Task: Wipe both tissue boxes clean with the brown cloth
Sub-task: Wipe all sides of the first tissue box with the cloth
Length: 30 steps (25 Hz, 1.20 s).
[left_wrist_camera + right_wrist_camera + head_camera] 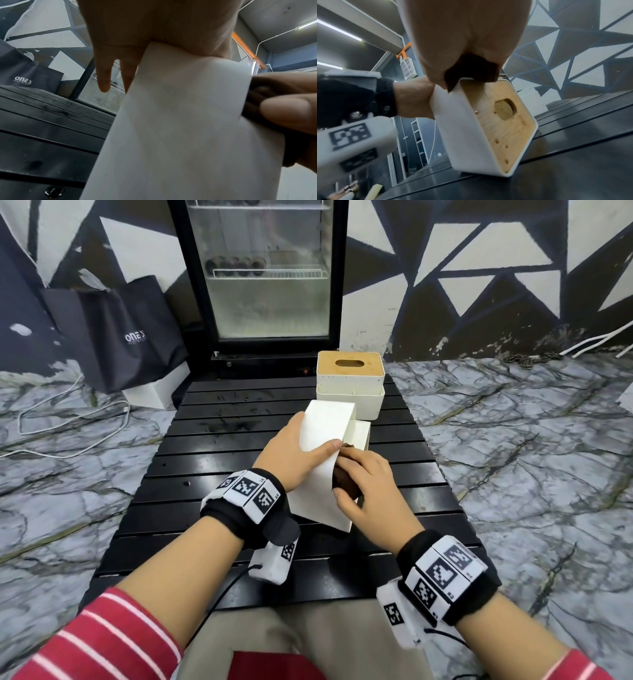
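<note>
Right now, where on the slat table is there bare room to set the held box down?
Bare slats lie left of the held tissue box, out to the table's left edge, and near the person, in front of both wrists. The far right corner is crowded by the second tissue box, with a white block just before it.

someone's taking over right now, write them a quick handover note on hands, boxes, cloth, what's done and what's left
Left hand: grips the near tissue box, tipped on edge on the black slatted table, wooden face turned to the right.
Right hand: holds the brown cloth bunched against that box's right side, near the top edge.
Second tissue box: upright at the far end of the table, wooden top up, not being touched.
Done: cannot tell how much of the near box is already wiped.
Left: finish this box, then probably wipe the far one.
</note>
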Tool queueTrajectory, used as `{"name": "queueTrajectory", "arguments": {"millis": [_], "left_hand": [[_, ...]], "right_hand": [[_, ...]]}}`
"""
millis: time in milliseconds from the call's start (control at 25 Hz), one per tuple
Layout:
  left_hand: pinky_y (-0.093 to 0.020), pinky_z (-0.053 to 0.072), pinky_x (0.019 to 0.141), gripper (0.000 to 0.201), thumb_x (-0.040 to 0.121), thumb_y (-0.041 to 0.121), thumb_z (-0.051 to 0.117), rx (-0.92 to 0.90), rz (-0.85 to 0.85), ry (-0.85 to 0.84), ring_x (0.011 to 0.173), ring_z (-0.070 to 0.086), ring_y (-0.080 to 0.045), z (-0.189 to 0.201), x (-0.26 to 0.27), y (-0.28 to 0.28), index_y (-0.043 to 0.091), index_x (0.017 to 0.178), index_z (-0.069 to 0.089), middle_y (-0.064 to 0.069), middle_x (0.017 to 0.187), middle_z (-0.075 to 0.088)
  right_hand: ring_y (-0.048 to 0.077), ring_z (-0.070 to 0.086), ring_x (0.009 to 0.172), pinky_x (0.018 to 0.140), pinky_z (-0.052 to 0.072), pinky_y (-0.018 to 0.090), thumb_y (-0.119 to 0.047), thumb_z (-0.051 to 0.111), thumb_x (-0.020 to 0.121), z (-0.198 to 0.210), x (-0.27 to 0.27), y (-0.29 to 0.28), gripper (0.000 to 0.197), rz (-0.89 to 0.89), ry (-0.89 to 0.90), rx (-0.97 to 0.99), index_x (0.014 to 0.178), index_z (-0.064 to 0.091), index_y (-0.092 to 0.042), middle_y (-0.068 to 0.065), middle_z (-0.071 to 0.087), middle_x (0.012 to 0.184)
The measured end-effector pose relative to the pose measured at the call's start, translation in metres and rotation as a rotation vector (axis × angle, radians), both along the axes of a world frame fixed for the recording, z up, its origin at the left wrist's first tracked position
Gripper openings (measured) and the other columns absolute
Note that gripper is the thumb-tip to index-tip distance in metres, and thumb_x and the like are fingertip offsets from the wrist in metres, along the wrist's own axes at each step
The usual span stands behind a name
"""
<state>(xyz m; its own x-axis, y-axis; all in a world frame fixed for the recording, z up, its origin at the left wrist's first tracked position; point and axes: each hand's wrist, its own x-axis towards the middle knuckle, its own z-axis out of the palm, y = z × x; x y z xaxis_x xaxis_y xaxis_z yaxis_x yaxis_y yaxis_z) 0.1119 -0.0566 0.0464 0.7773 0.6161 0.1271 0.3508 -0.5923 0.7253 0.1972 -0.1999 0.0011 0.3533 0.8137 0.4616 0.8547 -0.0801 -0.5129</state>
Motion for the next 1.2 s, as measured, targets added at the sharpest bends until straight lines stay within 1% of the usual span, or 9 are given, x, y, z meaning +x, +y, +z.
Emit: {"name": "queueTrajectory", "arguments": {"millis": [120,240,360,520,640,720,840,1000,1200], "left_hand": [[-0.025,0.033,0.077,0.054,0.083,0.052,0.059,-0.016,-0.008,-0.006,0.096,0.047,-0.011,-0.002,-0.001,0.001,0.025,0.126,0.043,0.012,0.109,0.049],[-0.027,0.034,0.076,0.054,0.083,0.053,0.059,0.002,0.012,-0.001,0.096,0.048,-0.013,-0.003,0.0,0.004,0.023,0.125,0.043,0.009,0.111,0.051],[-0.029,0.036,0.075,0.059,0.078,0.062,0.059,0.012,0.006,-0.008,0.098,0.05,-0.014,-0.007,0.002,0.006,0.024,0.12,0.045,0.008,0.111,0.054],[-0.031,0.04,0.074,0.077,0.061,0.078,0.046,0.024,0.003,0.0,0.098,0.054,-0.017,-0.011,0.003,0.008,0.025,0.117,0.046,0.005,0.111,0.056],[-0.031,0.041,0.075,0.073,0.066,0.073,0.049,0.036,0.017,-0.004,0.099,0.053,-0.017,-0.009,0.004,0.011,0.023,0.118,0.046,0.004,0.111,0.056],[-0.033,0.043,0.075,0.074,0.064,0.075,0.048,0.044,0.001,-0.012,0.098,0.054,-0.017,-0.011,0.005,0.01,0.023,0.116,0.048,0.005,0.11,0.057],[-0.037,0.047,0.079,0.078,0.06,0.08,0.045,0.04,-0.001,-0.011,0.098,0.055,-0.018,-0.014,0.006,0.012,0.025,0.114,0.047,0.004,0.109,0.057],[-0.034,0.044,0.077,0.078,0.061,0.078,0.046,0.047,0.015,-0.005,0.1,0.053,-0.019,-0.014,0.006,0.015,0.023,0.116,0.046,0.002,0.112,0.056],[-0.037,0.047,0.08,0.081,0.058,0.081,0.043,0.048,0.013,-0.007,0.099,0.054,-0.018,-0.017,0.004,0.015,0.024,0.116,0.047,0.003,0.111,0.056]], "right_hand": [[0.018,0.034,0.123,0.104,0.015,0.015,-0.038,0.042,0.08,0.002,0.013,-0.006,0.051,0.066,0.01,-0.035,0.125,0.051,-0.016,-0.002,0.045,0.134],[0.022,0.034,0.124,0.104,0.017,0.019,-0.04,0.039,0.079,0.002,0.007,0.002,0.054,0.018,0.039,-0.038,0.126,0.05,-0.014,-0.001,0.044,0.136],[0.024,0.034,0.122,0.104,0.014,0.016,-0.035,0.041,0.081,-0.004,0.0,0.001,0.052,0.009,-0.031,-0.016,0.126,0.05,-0.011,0.003,0.044,0.135],[0.017,0.031,0.126,0.105,0.014,0.012,-0.04,0.04,0.081,0.0,0.017,-0.008,0.053,0.077,0.03,-0.047,0.128,0.048,-0.018,-0.01,0.039,0.134],[0.019,0.029,0.126,0.105,0.015,0.018,-0.042,0.038,0.081,0.004,0.009,0.003,0.055,0.008,0.069,-0.061,0.129,0.047,-0.015,-0.002,0.039,0.139],[0.02,0.029,0.125,0.105,0.013,0.016,-0.038,0.039,0.082,0.0,0.004,0.0,0.053,0.014,0.005,-0.052,0.128,0.047,-0.013,0.001,0.041,0.138],[0.015,0.029,0.124,0.105,0.012,0.01,-0.039,0.038,0.082,0.0,0.014,-0.01,0.053,0.082,-0.003,-0.052,0.129,0.047,-0.017,-0.002,0.041,0.137],[0.018,0.03,0.125,0.103,0.014,0.016,-0.043,0.035,0.079,0.004,0.011,0.001,0.058,0.022,0.044,-0.06,0.128,0.048,-0.015,-0.001,0.041,0.138],[0.018,0.032,0.122,0.103,0.014,0.013,-0.038,0.041,0.08,-0.001,0.008,-0.006,0.052,0.062,-0.011,-0.057,0.127,0.049,-0.017,-0.004,0.044,0.134]]}}
